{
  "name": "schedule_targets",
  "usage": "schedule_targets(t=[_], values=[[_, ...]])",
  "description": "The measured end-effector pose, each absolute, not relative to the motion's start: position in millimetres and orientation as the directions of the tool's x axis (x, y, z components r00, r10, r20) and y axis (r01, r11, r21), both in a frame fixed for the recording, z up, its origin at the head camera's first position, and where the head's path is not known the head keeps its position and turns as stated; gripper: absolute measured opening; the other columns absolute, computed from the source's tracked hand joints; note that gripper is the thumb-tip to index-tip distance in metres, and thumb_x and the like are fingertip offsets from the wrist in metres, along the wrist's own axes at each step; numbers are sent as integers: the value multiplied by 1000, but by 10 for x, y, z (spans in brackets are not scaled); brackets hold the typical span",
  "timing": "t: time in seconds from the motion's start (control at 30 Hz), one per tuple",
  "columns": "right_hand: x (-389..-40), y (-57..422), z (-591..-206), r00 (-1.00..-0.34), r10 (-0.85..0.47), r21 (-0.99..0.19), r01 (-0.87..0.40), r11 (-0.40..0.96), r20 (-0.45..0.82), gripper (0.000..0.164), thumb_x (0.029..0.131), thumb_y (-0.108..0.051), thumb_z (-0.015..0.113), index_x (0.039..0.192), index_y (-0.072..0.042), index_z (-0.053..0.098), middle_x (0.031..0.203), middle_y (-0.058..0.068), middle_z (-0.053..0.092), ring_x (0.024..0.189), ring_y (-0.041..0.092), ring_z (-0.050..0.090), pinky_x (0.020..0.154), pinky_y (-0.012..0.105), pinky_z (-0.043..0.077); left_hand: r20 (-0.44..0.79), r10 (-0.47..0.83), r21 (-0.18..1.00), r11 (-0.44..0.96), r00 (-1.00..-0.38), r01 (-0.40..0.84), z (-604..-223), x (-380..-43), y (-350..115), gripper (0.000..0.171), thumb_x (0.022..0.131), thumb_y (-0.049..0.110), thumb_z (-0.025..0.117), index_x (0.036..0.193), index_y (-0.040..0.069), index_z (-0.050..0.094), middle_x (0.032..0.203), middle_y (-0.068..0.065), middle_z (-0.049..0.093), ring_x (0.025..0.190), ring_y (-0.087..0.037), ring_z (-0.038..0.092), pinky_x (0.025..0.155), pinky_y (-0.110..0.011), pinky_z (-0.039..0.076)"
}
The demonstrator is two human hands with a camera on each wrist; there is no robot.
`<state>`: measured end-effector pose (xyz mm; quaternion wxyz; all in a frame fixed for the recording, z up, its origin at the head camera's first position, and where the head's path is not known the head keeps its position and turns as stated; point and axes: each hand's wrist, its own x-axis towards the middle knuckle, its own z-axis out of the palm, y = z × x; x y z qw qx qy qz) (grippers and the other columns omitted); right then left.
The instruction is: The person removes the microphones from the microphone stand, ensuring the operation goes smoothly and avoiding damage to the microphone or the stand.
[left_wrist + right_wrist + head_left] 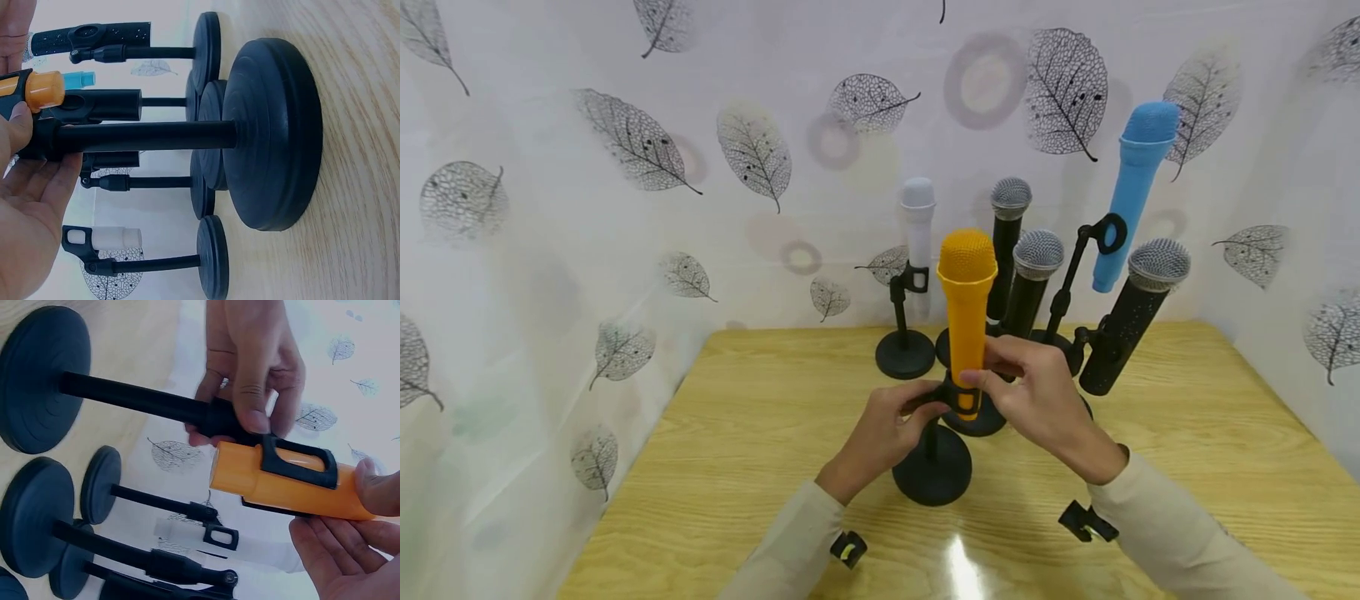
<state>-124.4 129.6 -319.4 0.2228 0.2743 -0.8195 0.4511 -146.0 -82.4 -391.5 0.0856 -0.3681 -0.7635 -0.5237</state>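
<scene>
An orange microphone (967, 317) stands upright, its lower end inside the black clip (269, 457) of a stand with a round black base (932, 471). My right hand (1045, 400) holds the microphone's body just above the clip, thumb on one side and fingers on the other. At the top of the stand, my left hand (883, 433) pinches the neck beside the clip. In the right wrist view the orange body (281, 481) shows through the clip's opening, and its bottom end sticks out below.
Behind stand a white microphone (917, 217), a blue one (1135, 192) and several black ones with silver heads, such as the tilted one (1127, 329) at right, all on black stands. The wooden table (760, 400) meets a leaf-patterned curtain (625, 250).
</scene>
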Motion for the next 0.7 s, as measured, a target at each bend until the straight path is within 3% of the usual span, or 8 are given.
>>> schedule_targets(t=[0.17, 0.5, 0.7], values=[[-1255, 1290, -3040, -726, -250, -588, -674, 448, 641, 36, 80, 5, 83, 115, 4, 73, 101, 10, 75, 84, 19, 74, 74, 22, 59, 516, 472, 738, 179, -715, 651, -3909, -1460, -828, 24, 97, 11, 68, 121, 4, 70, 114, -8, 73, 102, -14, 71, 85, -24, 58], [-1233, 1300, -2866, -748, -240, -610, -650, 453, 619, 34, 84, 5, 80, 117, 5, 72, 106, 13, 74, 86, 21, 74, 72, 19, 58, 514, 464, 746, 174, -721, 643, -3911, -1441, -827, 26, 97, 12, 68, 121, 4, 70, 114, -8, 73, 102, -15, 72, 85, -24, 58], [-1203, 1388, -2702, -729, -191, -605, -662, 442, 657, 34, 85, 6, 78, 118, 4, 72, 105, 11, 73, 86, 7, 70, 72, 17, 57, 488, 452, 766, 190, -747, 615, -3913, -1428, -829, 27, 97, 14, 69, 123, 7, 71, 115, -5, 73, 100, -12, 72, 85, -25, 58]])
